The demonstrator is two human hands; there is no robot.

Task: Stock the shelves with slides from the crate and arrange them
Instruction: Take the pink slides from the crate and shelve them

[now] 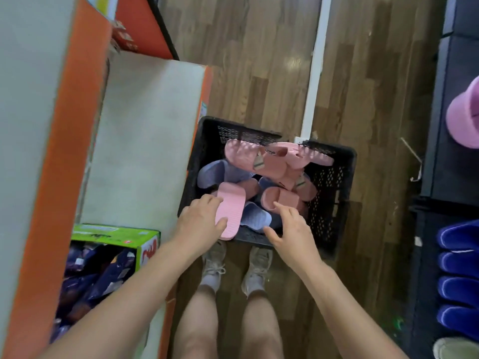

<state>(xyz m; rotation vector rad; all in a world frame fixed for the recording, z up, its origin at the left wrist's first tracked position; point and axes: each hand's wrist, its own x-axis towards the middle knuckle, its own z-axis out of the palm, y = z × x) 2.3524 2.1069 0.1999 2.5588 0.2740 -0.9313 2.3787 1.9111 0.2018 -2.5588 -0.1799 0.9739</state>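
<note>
Fingers [207, 200] of our left hand [198, 221] curl round one pink slide [230, 212]; our right hand [293, 231] hovers, fingers spread.
Both reach into one black crate [342, 182], which holds at least five other pink ones and three lilac slides [256, 216].

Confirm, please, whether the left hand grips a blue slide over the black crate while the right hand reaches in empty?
Not quite: the head view shows the left hand gripping a pink slide, not blue, over the black crate; the right hand does reach in empty.
</note>
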